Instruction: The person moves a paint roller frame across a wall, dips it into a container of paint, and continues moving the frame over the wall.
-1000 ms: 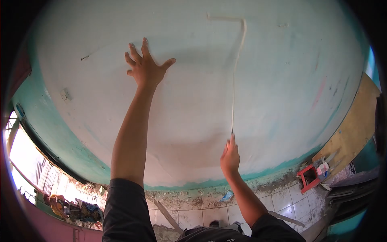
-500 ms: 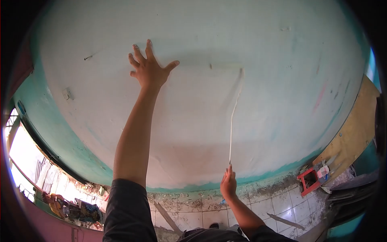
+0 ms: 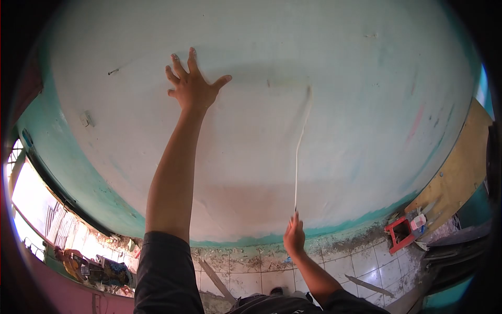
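With its fingers spread wide, my left hand (image 3: 193, 89) rests against the pale painted wall (image 3: 235, 141), up and left of centre. My right hand (image 3: 295, 236) is low in front of the wall, closed around the lower end of a paint roller (image 3: 297, 157). The roller's thin, slightly bent white rod runs up from the fist to the wall. Its pale roller head blends in with the paint, so its outline is hard to make out. A faint shadow lies beside the rod.
A nail (image 3: 113, 71) sticks out of the wall at the upper left, above a small switch box (image 3: 86, 119). A red stool (image 3: 400, 235) stands at the lower right by a plywood board (image 3: 455, 162). Wooden strips (image 3: 370, 287) lie on the dirty tiled floor (image 3: 246, 282).
The paint roller and my right hand have shifted slightly left. My left hand stays spread on the wall, while the whole view has moved a little.
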A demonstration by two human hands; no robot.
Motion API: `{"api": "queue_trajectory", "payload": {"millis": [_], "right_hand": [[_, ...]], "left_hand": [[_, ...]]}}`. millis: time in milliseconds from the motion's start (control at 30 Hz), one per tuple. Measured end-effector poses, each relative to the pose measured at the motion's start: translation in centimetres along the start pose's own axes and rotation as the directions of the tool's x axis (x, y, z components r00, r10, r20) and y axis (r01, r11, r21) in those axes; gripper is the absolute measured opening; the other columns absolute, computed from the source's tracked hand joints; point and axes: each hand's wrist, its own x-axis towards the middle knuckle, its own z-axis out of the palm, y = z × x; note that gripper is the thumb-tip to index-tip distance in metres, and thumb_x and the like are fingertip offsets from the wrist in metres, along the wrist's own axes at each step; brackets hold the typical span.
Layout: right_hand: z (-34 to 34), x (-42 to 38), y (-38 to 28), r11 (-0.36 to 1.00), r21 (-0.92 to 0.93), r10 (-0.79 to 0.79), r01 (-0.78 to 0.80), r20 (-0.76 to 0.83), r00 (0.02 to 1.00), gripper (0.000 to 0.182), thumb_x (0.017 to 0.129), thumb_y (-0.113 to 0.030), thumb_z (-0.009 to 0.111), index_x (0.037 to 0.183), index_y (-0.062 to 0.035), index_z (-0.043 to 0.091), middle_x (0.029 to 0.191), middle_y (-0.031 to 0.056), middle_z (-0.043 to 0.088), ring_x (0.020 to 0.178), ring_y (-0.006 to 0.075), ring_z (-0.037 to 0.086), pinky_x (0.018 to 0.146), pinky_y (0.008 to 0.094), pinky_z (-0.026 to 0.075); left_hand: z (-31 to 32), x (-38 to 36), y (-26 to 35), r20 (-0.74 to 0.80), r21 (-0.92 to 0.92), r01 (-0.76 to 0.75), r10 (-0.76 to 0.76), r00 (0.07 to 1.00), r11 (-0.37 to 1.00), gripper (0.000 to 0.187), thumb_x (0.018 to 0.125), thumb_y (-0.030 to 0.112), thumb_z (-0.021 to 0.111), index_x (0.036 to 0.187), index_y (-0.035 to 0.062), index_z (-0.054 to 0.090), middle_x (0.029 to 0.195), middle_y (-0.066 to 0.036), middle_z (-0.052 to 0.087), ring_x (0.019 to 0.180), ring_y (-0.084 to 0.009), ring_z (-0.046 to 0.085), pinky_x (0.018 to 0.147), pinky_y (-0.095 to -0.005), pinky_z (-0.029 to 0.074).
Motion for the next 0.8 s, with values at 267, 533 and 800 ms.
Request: {"api": "queue_trajectory", "payload": {"millis": [267,533,800], "right_hand": [[-4.0,7.8,-4.5,0.993,0.103,-0.045,0.052,-0.073,0.996,0.06,0.101,-0.004,0.059,0.157,-0.0043,0.036,0.109,0.0213,0.061,0.087,0.0408,0.071,0.064,0.0447,0.061],[-3.8,9.7,-6.9,0.979,0.2,0.031,-0.035,0.024,0.999,0.063,0.101,-0.005,0.059,0.159,-0.0017,0.033,0.109,0.021,0.064,0.096,0.041,0.069,0.076,0.0457,0.06],[-2.0,-0.8,-0.3,0.993,0.106,-0.05,0.052,-0.025,0.998,0.061,0.102,-0.007,0.059,0.158,-0.0041,0.036,0.106,0.0219,0.062,0.085,0.0404,0.072,0.064,0.0469,0.061]], "left_hand": [[0.2,0.3,0.2,0.009,0.015,0.014,-0.014,1.0,1.0,0.128,0.069,0.075,0.083,0.168,0.0281,0.017,0.175,-0.019,0.004,0.158,-0.0463,0.006,0.105,-0.0692,0.04],[-0.8,0.1,0.7,0.072,0.013,0.037,-0.038,0.997,0.999,0.13,0.07,0.074,0.084,0.168,0.025,0.013,0.174,-0.02,0.002,0.158,-0.0436,0.003,0.108,-0.0696,0.041],[-0.6,-0.3,0.3,0.056,-0.01,0.026,-0.026,0.998,1.0,0.129,0.071,0.072,0.084,0.168,0.0252,0.014,0.174,-0.02,0.002,0.158,-0.0443,0.004,0.107,-0.0726,0.039]]}}
